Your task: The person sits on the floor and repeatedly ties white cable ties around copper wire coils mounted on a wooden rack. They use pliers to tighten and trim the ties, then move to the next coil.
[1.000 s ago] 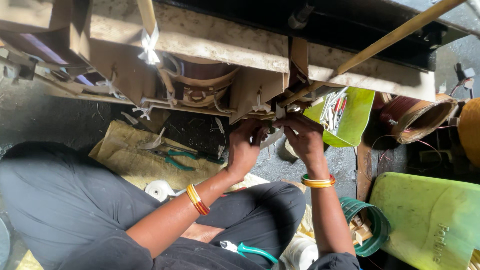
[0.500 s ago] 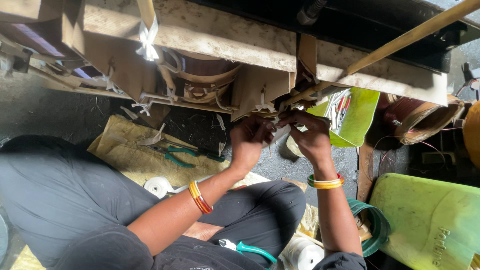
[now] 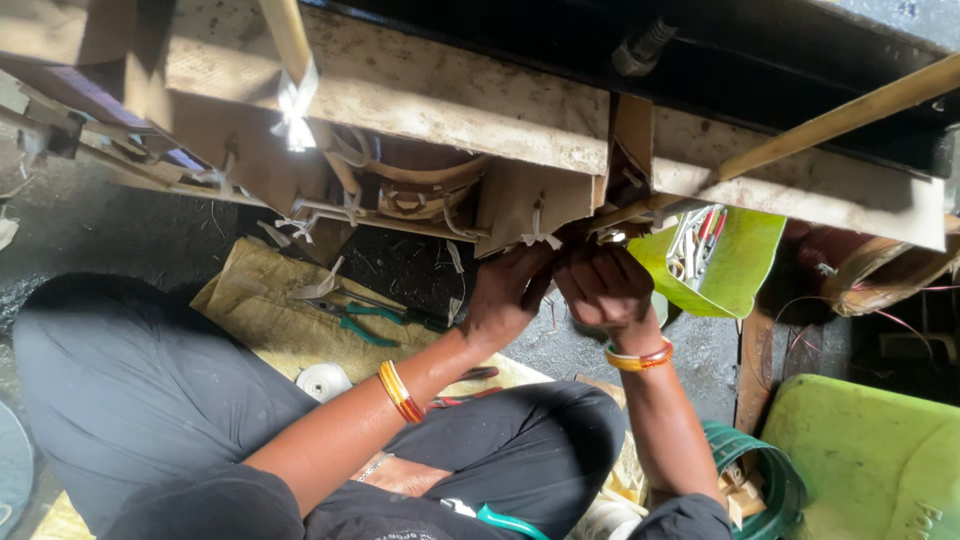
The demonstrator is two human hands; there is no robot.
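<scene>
My left hand point(image 3: 508, 293) and my right hand point(image 3: 604, 288) are raised side by side under a big winding wrapped in brown insulation paper point(image 3: 530, 200). Both sets of fingers pinch at the lower edge of the paper, where white tape ties point(image 3: 541, 238) and copper-coloured wire ends stick out. What the fingertips grip is hidden by the hands. Orange bangles sit on my left wrist point(image 3: 399, 391) and my right wrist point(image 3: 638, 356). A wooden stick point(image 3: 840, 120) runs from that spot up to the right.
Green-handled pliers point(image 3: 368, 322) and scissors lie on brown paper point(image 3: 270, 320) on the floor, beside a white tape roll point(image 3: 324, 381). A lime-green tray with small tools point(image 3: 715, 255) stands to the right, with a green bucket point(image 3: 765, 480) and a lime-green container point(image 3: 865, 460) below.
The view has shifted slightly. Both hands stay at the same spot under the winding, the fingers working a little closer together.
</scene>
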